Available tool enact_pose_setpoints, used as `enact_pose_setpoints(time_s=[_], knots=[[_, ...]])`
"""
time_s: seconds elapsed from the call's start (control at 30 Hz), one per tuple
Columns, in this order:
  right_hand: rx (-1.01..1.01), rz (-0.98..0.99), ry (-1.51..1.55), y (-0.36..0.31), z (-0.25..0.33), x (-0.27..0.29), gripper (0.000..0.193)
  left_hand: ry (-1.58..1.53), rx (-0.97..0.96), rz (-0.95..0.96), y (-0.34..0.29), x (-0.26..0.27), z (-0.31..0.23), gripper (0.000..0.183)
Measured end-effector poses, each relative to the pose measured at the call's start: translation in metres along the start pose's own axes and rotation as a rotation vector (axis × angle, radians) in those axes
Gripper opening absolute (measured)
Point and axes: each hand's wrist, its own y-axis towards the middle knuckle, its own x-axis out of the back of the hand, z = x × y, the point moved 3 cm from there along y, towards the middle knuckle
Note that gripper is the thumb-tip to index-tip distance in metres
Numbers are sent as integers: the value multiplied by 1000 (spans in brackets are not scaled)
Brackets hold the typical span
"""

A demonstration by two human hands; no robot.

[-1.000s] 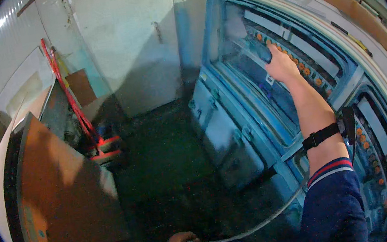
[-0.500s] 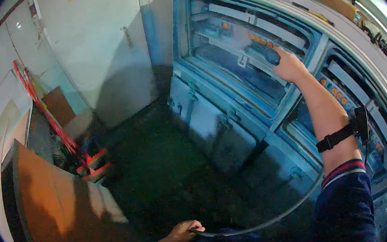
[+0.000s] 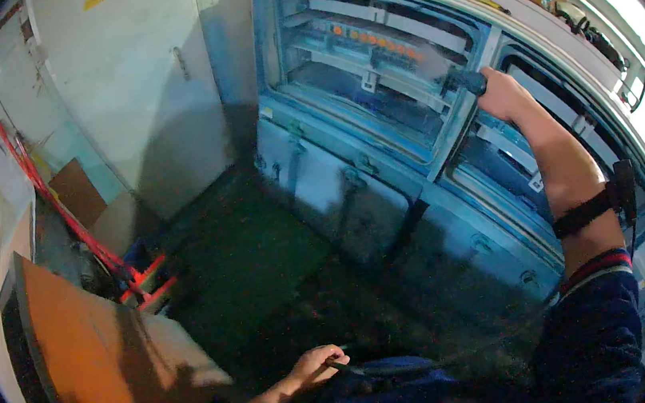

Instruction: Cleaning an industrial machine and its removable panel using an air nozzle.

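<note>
My right hand point(image 3: 507, 98) is raised to a blue-grey electrical cabinet point(image 3: 337, 191) and is closed around a dark handle point(image 3: 469, 80) on the post between two glazed doors. A black strap with a small device point(image 3: 619, 193) circles that forearm. Behind the left glass door runs a row of orange lamps point(image 3: 376, 43). My left hand point(image 3: 318, 365) is low by my lap, fingers curled on a thin dark cable point(image 3: 363, 370) that leads off to the right. Where the cable ends is hidden.
A red hand truck point(image 3: 67, 221) leans against the left wall beside a piece of cardboard point(image 3: 76, 191). An orange-brown board point(image 3: 77, 368) stands close at lower left. A white door point(image 3: 139, 87) closes off the back. The floor point(image 3: 267, 273) is dark.
My right hand has left the row of orange lamps inside the cabinet and now grips the dark handle on the door post. The view has swung to the right; the left hand stays on the cable.
</note>
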Motion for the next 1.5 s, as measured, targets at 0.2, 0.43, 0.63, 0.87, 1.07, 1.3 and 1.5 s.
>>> enact_pose_setpoints(time_s=[0.2, 0.43, 0.63, 0.87, 1.07, 1.3, 1.5], knots=[[6, -18, 8, -21, 8, 6, 50, -48, -80, 48, -5, -3, 14, 23], [39, 79, -157, -8, -26, -11, 58, -39, -140, 11, -7, -9, 18, 24], [-241, 460, 68, -22, -13, -36, 69, -68, 79, 78, -17, 3, -4, 27], [-194, 340, 407, -6, -28, -62, 34, -87, 185, -83, -19, 18, -6, 26], [-317, 481, 342, 3, -41, -87, 16, -98, 255, -240, -22, 24, 15, 22], [-208, 431, 518, 17, -85, -111, 19, -84, 360, -274, -15, 35, 22, 19], [-420, 468, 683, 16, -65, -145, 13, -271, 187, -446, -17, 32, 53, 16]])
